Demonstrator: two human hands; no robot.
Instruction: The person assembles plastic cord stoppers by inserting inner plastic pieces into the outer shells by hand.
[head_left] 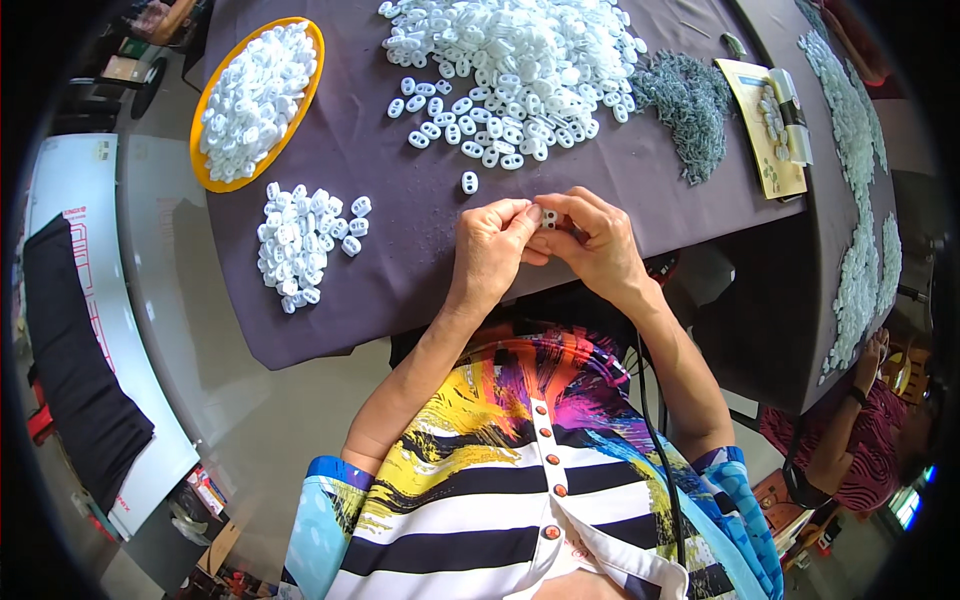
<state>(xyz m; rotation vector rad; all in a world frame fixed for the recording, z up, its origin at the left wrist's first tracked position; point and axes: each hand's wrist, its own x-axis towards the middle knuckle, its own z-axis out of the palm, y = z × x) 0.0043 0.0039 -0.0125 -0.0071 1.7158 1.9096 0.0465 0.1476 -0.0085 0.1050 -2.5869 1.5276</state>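
Observation:
Close in front of me, over the near edge of the table, my two hands meet fingertip to fingertip. My right hand (598, 238) pinches a small white plastic piece with two holes (549, 218) between thumb and fingers. My left hand (492, 250) is closed in a pinch against the left side of that piece; whatever lies between its fingertips is hidden. One loose white two-holed piece (469, 182) lies on the cloth just beyond my left hand. Farther back spreads a large heap of the same white pieces (510, 70).
An orange oval tray (198, 140) of white pieces stands at the far left, with a smaller heap of them (290, 245) nearer. Small grey-green parts (692, 115) lie back right, beside a yellowish booklet (755, 125). A person in a patterned top (870, 450) sits at the right.

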